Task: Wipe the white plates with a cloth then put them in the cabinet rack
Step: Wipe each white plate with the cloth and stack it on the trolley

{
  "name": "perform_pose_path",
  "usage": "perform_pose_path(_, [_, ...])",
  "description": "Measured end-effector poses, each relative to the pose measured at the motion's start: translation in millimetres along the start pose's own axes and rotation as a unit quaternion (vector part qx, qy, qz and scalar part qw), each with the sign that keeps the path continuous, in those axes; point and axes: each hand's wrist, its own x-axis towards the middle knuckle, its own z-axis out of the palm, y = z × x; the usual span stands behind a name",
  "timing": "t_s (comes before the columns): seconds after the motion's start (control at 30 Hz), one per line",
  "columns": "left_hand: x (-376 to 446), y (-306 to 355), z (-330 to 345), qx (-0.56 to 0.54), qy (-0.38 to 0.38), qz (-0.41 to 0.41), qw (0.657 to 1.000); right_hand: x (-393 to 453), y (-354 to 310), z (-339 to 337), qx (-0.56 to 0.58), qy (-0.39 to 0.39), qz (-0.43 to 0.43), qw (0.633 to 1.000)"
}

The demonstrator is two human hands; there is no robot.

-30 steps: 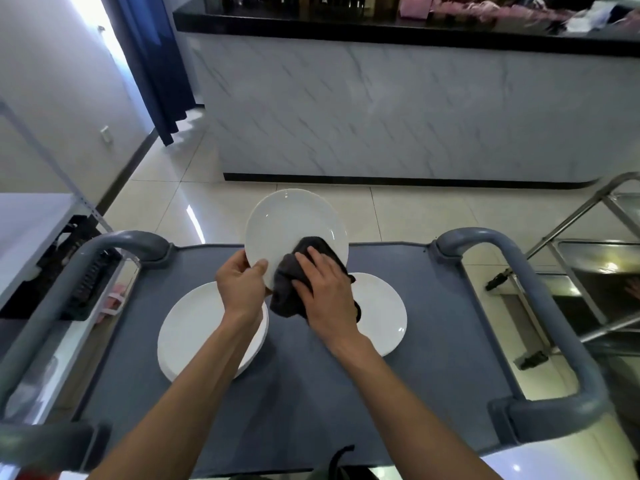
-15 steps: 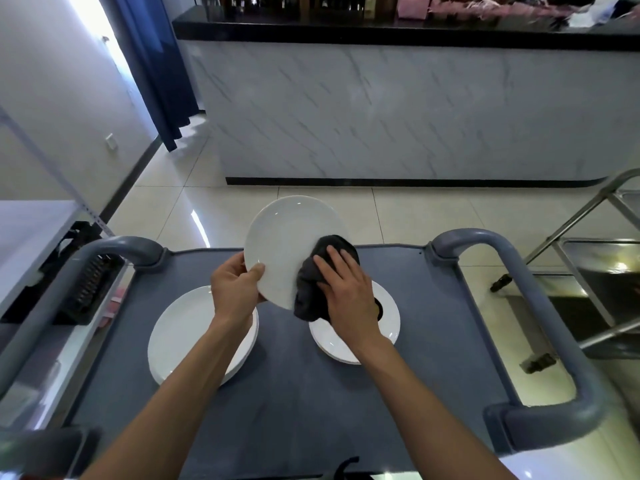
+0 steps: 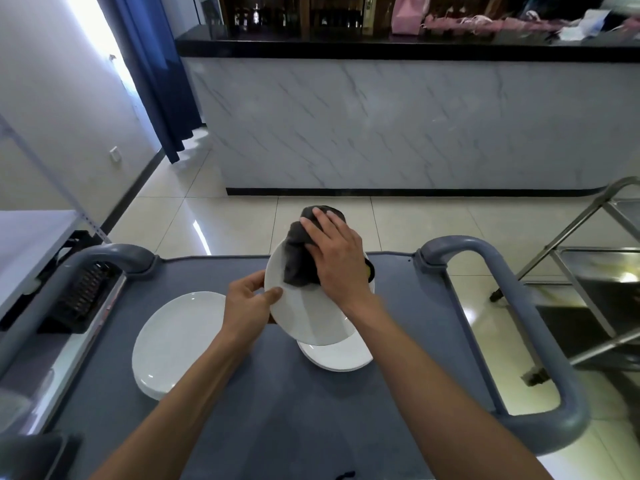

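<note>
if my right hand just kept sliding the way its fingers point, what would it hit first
Probably nothing solid soon. The right hand presses the dark cloth on the held plate, fingers aimed up and away past its far rim. Beyond looks like open floor, though depth is unclear.

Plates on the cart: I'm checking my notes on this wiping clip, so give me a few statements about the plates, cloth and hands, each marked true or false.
1. The left hand grips the held plate by its rim. True.
2. The right hand presses a white cloth on that plate. False: the cloth is dark grey.
3. The held plate lies flat on the cart. False: it is lifted and tilted.
4. A plate stack lies on the cart by the left arm. True.
5. Another plate lies under the held one. True.
</note>
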Motion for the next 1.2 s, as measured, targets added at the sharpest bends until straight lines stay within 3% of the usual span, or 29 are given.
perform_pose_path(0.23, [-7.8, 3.8, 9.1, 0.017, 0.001, 0.028, 0.999, -12.8, -2.4, 0.8, 0.021, 0.012, -0.075, 0.997])
perform_pose_path(0.6, [-6.4, -1.9, 12.6, -0.047, 0.060, -0.005, 0.997, -73.6, 12.8, -6.0, 0.051, -0.077, -0.162, 0.982])
perform_pose_path(0.83, [-6.2, -3.2, 16.6, -0.079, 0.072, -0.004, 0.994, -87.7, 18.8, -4.5, 0.033, -0.066, -0.135, 0.988])
perform_pose_path(1.2, [-3.3, 1.8, 10.0, -0.053, 0.061, -0.003, 0.997, -34.5, 19.8, -6.9, 0.029, -0.025, 0.038, 0.999])
